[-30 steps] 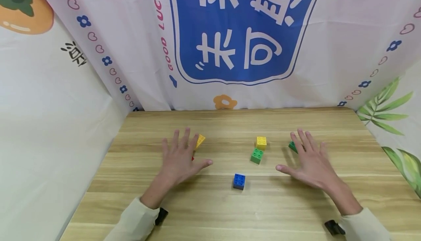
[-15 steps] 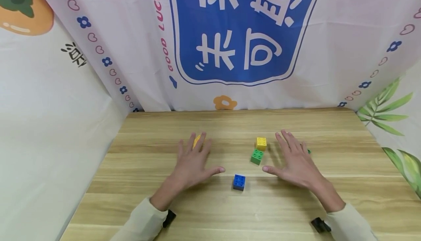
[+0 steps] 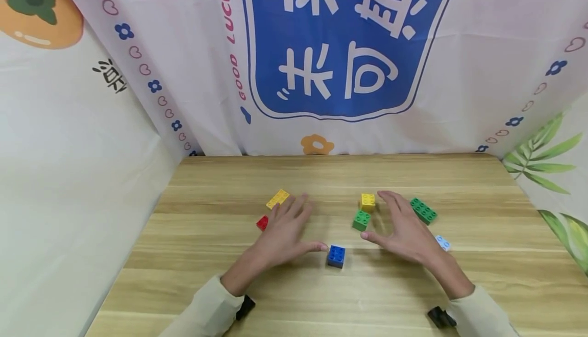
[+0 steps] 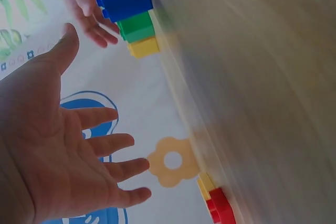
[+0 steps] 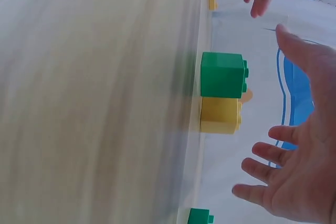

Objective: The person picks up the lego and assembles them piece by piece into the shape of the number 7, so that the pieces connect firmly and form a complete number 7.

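My left hand (image 3: pixel 280 236) hovers over the table with fingers spread, its thumb tip close to a blue toy brick (image 3: pixel 336 256). Just left of it lie a flat yellow brick (image 3: pixel 277 199) and a red brick (image 3: pixel 262 222), partly covered by the hand in the head view. My right hand (image 3: pixel 406 232) is also spread and holds nothing; its thumb tip is near a small green brick (image 3: pixel 361 220). A yellow square brick (image 3: pixel 367 202) stands right behind that green one. Beyond the right hand are a longer green brick (image 3: pixel 423 211) and a light blue brick (image 3: pixel 443 243), partly hidden by the wrist.
The bricks are spread over a wood-grain table (image 3: pixel 349 306). A printed white cloth (image 3: pixel 202 81) hangs along the table's back edge, with more cloth at both sides. Each wrist carries a small black device (image 3: pixel 442 317).
Both hands have moved inward toward the middle, bringing their thumbs closer together. The red, long green and light blue bricks have come into fuller view. The bricks appear unmoved.
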The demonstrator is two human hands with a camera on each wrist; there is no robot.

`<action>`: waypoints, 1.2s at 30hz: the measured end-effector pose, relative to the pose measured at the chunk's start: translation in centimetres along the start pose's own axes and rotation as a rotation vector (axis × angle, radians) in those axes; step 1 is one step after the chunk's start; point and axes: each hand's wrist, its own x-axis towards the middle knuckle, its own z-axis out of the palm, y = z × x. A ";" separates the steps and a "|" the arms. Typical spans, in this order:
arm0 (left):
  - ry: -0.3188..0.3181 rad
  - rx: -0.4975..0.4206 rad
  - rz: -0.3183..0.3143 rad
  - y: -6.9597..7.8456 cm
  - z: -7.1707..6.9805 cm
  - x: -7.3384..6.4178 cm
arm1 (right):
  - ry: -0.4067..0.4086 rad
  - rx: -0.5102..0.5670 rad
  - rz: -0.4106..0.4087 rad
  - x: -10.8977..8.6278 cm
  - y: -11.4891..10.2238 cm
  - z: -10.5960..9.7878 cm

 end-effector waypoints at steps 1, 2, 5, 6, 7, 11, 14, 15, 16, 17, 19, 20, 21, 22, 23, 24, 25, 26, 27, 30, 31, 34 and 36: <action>-0.003 -0.013 0.010 0.1 0.0 0.1 | 0.001 0.009 0.003 0.0 -0.1 0.0; -0.008 -0.023 0.019 0.3 0.0 0.1 | 0.001 0.019 0.006 0.1 -0.2 0.1; -0.027 -0.048 0.038 0.6 0.1 0.2 | 0.001 0.052 0.011 0.2 -0.4 0.2; -0.036 -0.057 0.043 0.7 0.1 0.3 | 0.003 0.063 0.010 0.2 -0.5 0.2; -0.046 -0.073 0.048 0.8 0.1 0.3 | 0.005 0.072 0.007 0.2 -0.5 0.3; -0.101 -0.158 0.040 1.1 0.0 0.4 | 0.022 0.095 -0.021 0.4 -0.8 0.3; -0.139 -0.209 0.030 1.3 0.0 0.4 | 0.032 0.109 -0.039 0.6 -1.0 0.4; -0.149 -0.218 0.030 1.4 0.0 0.4 | 0.033 0.114 -0.041 0.7 -1.1 0.5; -0.155 -0.224 0.032 1.5 0.0 0.4 | 0.034 0.122 -0.041 0.7 -1.1 0.5; -0.163 -0.229 0.035 1.5 0.1 0.4 | 0.032 0.131 -0.043 0.8 -1.1 0.6; -0.176 -0.244 0.044 1.7 0.2 0.4 | 0.030 0.147 -0.046 0.9 -1.1 0.7; -0.181 -0.255 0.050 1.7 0.3 0.4 | 0.027 0.153 -0.046 0.9 -1.1 0.8; -0.187 -0.268 0.056 1.7 0.4 0.4 | 0.024 0.160 -0.048 0.9 -1.2 0.8; -0.194 -0.279 0.062 1.8 0.5 0.5 | 0.022 0.167 -0.047 0.9 -1.2 0.8; -0.203 -0.290 0.064 1.8 0.6 0.5 | 0.019 0.173 -0.047 0.9 -1.2 0.8; -0.212 -0.301 0.067 1.9 0.7 0.5 | 0.017 0.176 -0.045 0.9 -1.2 0.9; -0.222 -0.313 0.068 1.9 0.8 0.5 | 0.016 0.181 -0.045 0.9 -1.1 0.9; -0.232 -0.325 0.066 2.0 0.9 0.5 | 0.012 0.188 -0.046 0.9 -1.1 0.9; -0.240 -0.333 0.065 2.1 0.9 0.5 | 0.010 0.195 -0.045 0.9 -1.1 1.0; -0.253 -0.355 0.057 2.3 1.1 0.5 | 0.012 0.203 -0.045 1.1 -1.0 1.1; -0.253 -0.361 0.056 2.4 1.2 0.6 | 0.012 0.206 -0.048 1.1 -0.9 1.1; -0.251 -0.373 0.048 2.5 1.4 0.6 | 0.012 0.207 -0.046 1.3 -0.9 1.2; -0.252 -0.377 0.040 2.6 1.5 0.6 | 0.005 0.207 -0.042 1.4 -0.9 1.2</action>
